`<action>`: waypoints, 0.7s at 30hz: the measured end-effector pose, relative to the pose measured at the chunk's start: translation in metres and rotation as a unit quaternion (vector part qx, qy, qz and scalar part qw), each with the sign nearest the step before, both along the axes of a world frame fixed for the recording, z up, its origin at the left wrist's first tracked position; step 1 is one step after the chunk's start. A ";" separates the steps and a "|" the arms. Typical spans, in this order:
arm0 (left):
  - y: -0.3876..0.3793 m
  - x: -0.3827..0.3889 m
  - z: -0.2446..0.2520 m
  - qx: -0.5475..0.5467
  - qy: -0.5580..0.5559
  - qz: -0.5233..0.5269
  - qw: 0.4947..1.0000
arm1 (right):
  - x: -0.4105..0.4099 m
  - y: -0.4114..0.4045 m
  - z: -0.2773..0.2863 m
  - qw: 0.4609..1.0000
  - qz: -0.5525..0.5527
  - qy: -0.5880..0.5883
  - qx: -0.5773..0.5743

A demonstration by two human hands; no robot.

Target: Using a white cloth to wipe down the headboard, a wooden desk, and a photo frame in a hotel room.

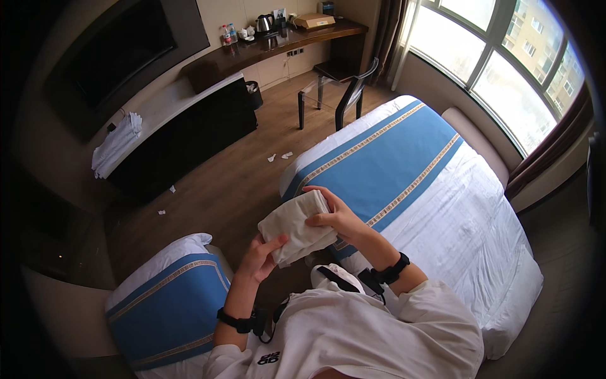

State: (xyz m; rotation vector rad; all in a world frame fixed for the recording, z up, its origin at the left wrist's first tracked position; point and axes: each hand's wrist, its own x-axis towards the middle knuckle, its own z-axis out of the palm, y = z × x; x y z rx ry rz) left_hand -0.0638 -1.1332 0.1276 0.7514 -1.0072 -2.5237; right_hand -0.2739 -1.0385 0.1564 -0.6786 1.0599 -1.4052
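Observation:
Between my two hands is a folded white cloth [296,227], a bundle of several layers held in front of my body. My left hand [261,258] grips its lower left corner, thumb on top and fingers underneath. On the upper right side, my right hand [342,220] holds it with the thumb across the top and a finger along the far edge. The bundle is above the gap between two beds. Its underside is hidden.
Blue runners lie across the right bed [450,203] and left bed [165,303]. Paper scraps [271,157] dot the wood floor. A transparent chair [348,97] stands by the desk [265,42]. White cloth [118,142] is draped over the low cabinet [189,137], beside a bin [254,94].

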 end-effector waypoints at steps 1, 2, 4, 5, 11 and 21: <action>-0.011 -0.004 0.001 0.037 -0.004 0.003 0.999 | -0.004 -0.016 -0.002 1.000 -0.005 -0.007 -0.021; -0.023 -0.009 0.000 0.035 -0.005 0.010 0.999 | -0.008 -0.032 -0.003 0.999 -0.009 -0.014 -0.042; -0.049 -0.020 -0.003 0.019 0.000 0.003 1.000 | -0.022 -0.064 -0.006 0.999 0.012 -0.020 -0.046; -0.063 -0.027 -0.003 0.015 0.000 0.011 1.000 | -0.031 -0.082 -0.006 0.998 0.027 -0.024 -0.049; -0.154 -0.064 0.004 -0.102 -0.026 0.100 0.989 | -0.069 -0.179 -0.017 0.990 0.123 -0.042 -0.056; -0.275 -0.090 -0.009 -0.126 -0.048 0.126 0.983 | -0.107 -0.317 -0.045 0.963 0.221 -0.152 0.014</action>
